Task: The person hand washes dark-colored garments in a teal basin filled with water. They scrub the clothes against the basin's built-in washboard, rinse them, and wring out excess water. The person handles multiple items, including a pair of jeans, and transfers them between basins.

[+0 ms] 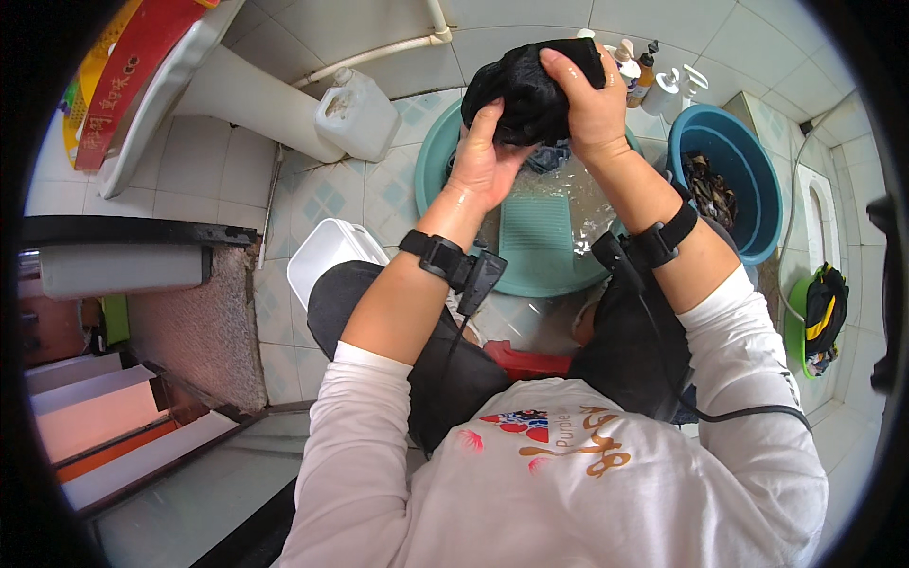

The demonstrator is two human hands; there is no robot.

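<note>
Both hands hold a wet black cloth item (522,89) above a green plastic basin (440,156). My left hand (486,160) grips its lower left side, with the thumb on top. At its right end, my right hand (586,106) is closed on the cloth, the thumb pressed over it. Inside the basin are murky water, dark cloth (550,157) partly hidden behind the hands, and a ribbed washboard surface (536,224). Both wet hands wear black straps with small devices on the forearms.
A blue bucket (770,177) with dark wet cloth stands right of the basin, near pump bottles (641,82). Farther right are a squat toilet (818,213) and a green basin (797,305) with clothing. Leftward are a white jug (358,117), a white bucket (319,248) and a pedestal sink (241,92).
</note>
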